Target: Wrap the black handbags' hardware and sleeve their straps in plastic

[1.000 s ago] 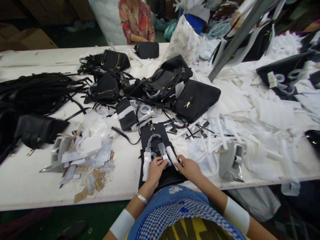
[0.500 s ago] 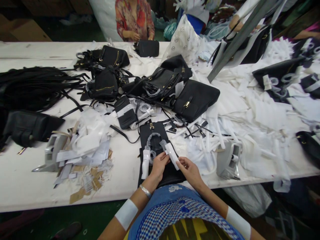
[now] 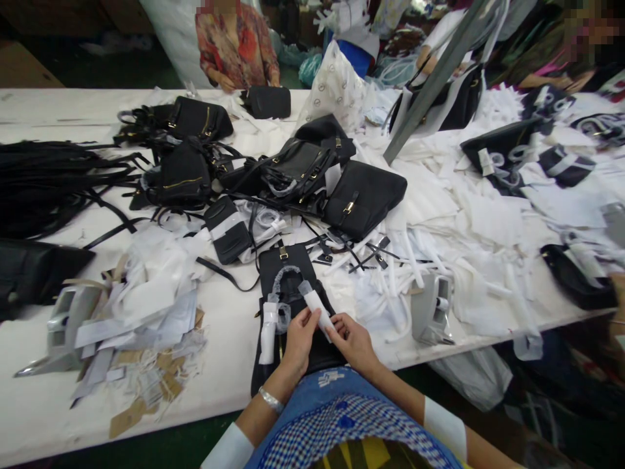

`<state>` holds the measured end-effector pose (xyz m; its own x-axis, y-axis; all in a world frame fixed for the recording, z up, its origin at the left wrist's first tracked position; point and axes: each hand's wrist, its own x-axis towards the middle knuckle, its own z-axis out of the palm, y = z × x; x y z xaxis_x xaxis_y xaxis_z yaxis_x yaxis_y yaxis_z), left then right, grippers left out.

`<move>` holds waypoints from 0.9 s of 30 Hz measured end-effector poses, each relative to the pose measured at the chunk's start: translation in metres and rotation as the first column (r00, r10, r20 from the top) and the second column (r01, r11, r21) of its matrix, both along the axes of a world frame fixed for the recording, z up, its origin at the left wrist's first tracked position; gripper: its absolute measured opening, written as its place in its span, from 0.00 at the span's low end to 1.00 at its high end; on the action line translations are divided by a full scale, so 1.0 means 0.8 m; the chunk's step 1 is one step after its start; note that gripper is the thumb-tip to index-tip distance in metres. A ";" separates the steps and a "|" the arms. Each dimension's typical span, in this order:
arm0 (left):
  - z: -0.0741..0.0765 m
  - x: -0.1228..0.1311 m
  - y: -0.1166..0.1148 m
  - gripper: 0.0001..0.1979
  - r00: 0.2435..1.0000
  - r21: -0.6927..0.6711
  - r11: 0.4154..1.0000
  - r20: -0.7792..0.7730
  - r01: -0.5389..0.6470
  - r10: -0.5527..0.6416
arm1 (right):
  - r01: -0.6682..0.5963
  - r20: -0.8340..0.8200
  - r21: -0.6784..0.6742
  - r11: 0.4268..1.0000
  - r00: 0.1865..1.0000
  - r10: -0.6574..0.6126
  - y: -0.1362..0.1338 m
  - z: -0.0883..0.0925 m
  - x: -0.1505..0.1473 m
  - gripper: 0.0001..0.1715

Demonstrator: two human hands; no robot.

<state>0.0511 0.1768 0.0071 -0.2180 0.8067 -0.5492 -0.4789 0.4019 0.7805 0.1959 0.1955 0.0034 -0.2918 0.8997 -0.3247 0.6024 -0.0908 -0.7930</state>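
A black bag (image 3: 288, 277) lies on the table right before me, its curved handle wrapped in clear plastic. White wrapping covers both handle ends. My left hand (image 3: 303, 332) pinches the right-hand white wrap (image 3: 317, 314) from its left side. On the other side of that wrap, my right hand (image 3: 349, 335) grips its lower end between thumb and fingers. The left-hand white wrap (image 3: 268, 332) lies on the bag, untouched. Part of the bag's lower body is hidden by my hands and forearms.
Black bags (image 3: 364, 198) are piled beyond. Tape dispensers stand left (image 3: 61, 326) and right (image 3: 432, 307). Papers and tags (image 3: 146, 306) lie left, white sheets (image 3: 488, 215) right. A grey pole (image 3: 430, 85) rises behind. A person in a patterned shirt (image 3: 237, 45) stands across the table.
The view has shifted slightly right. My left hand has moved up from beside the right-hand wrap onto it, and both hands are now closer together.
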 end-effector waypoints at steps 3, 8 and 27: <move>0.000 -0.005 -0.004 0.21 1.000 0.006 1.000 -0.014 -0.014 0.014 | -0.003 -0.072 -0.012 1.000 0.997 0.002 -0.004 -0.010 -0.012 0.11; 0.001 -0.025 -0.020 0.20 0.994 -0.068 0.993 -0.070 -0.093 0.088 | -0.096 -0.255 -0.119 0.988 0.965 0.063 -0.008 -0.019 -0.039 0.13; -0.012 -0.049 -0.050 0.17 0.973 -0.251 0.946 0.045 -0.207 0.225 | -0.105 0.482 0.040 0.994 0.873 0.073 0.114 -0.100 0.038 0.11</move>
